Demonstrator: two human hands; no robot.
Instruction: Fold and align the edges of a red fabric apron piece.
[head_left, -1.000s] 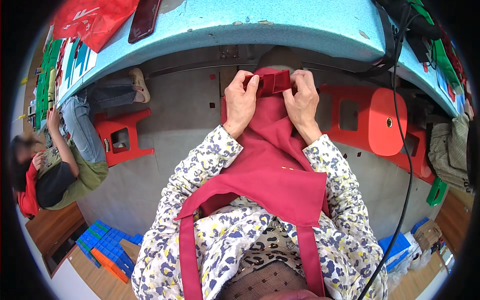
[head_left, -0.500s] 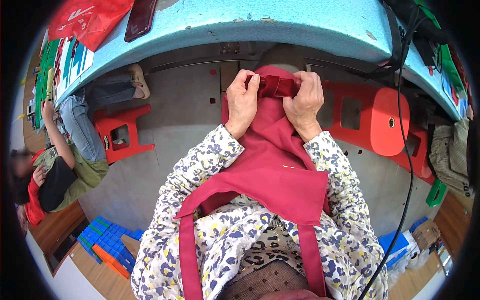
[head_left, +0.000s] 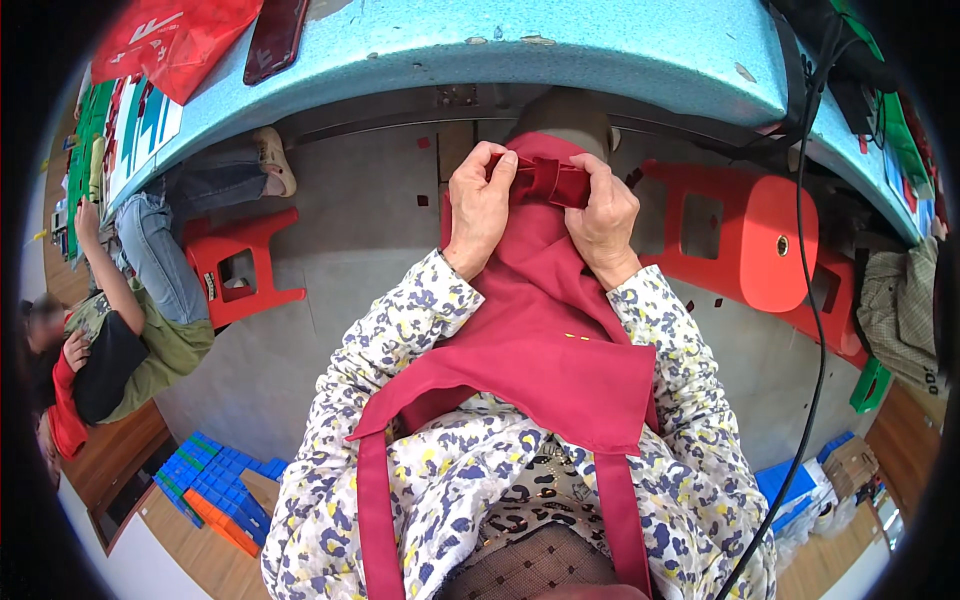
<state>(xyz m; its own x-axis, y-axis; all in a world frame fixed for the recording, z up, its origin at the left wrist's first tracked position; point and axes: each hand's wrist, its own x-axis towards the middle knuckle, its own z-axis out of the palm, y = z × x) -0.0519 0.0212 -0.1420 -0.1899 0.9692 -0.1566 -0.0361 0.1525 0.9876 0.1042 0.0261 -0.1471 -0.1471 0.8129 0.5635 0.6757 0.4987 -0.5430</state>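
Observation:
A dark red velvet ribbon bow (head_left: 546,182) is stretched between my two hands, above my lap. My left hand (head_left: 478,208) pinches its left end between thumb and bent fingers. On the other end, my right hand (head_left: 606,218) is closed, index finger and thumb at the ribbon's edge. The bow's middle band shows between the hands; the parts inside my fingers are hidden. Beneath it, a crimson apron (head_left: 530,270) covers my lap, its bib folded forward and its straps over my patterned sleeves' shirt.
A speckled light-blue table (head_left: 620,60) curves ahead, bearing a phone (head_left: 276,38) and a red bag (head_left: 185,45). Red stools stand left (head_left: 240,265) and right (head_left: 775,243). A black cable (head_left: 815,300) hangs at right. Another person (head_left: 150,290) sits at left.
My right hand has shifted slightly left and its fingers have moved along the bow's right end, showing more of it. My left hand keeps its pinch with little movement.

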